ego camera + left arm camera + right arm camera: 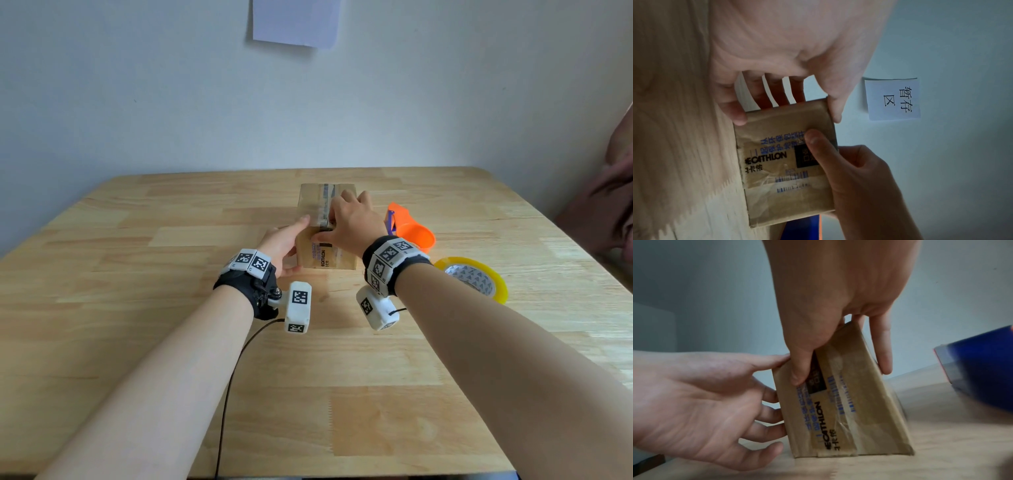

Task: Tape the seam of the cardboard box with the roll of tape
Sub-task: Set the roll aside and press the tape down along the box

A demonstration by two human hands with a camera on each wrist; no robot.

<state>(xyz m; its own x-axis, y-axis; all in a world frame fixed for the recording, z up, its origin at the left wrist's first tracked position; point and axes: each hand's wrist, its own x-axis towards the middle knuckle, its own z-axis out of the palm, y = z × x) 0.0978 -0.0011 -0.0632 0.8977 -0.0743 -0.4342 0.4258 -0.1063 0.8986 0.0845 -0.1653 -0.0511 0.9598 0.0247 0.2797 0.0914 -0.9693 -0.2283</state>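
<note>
The brown cardboard box point(313, 205) stands mid-table, an old strip of tape point(325, 193) running along its top seam. My left hand point(291, 246) lies against the box's left side, fingers nearly straight, index along the top edge. My right hand point(342, 219) comes down over the near top edge. Its thumb point(799, 373) presses the front face point(869, 418) by the black label, and its fingers curl over the top. The left wrist view shows that thumb point(816, 146) on the printed face point(777, 203). The yellow tape roll point(474, 277) lies flat at my right forearm, untouched.
An orange and purple tape dispenser point(409, 229) lies on its side just right of the box, with the roll in front of it. Another person's arm point(613, 205) shows at the right edge. A paper note point(296, 20) hangs on the wall behind the wooden table point(137, 274).
</note>
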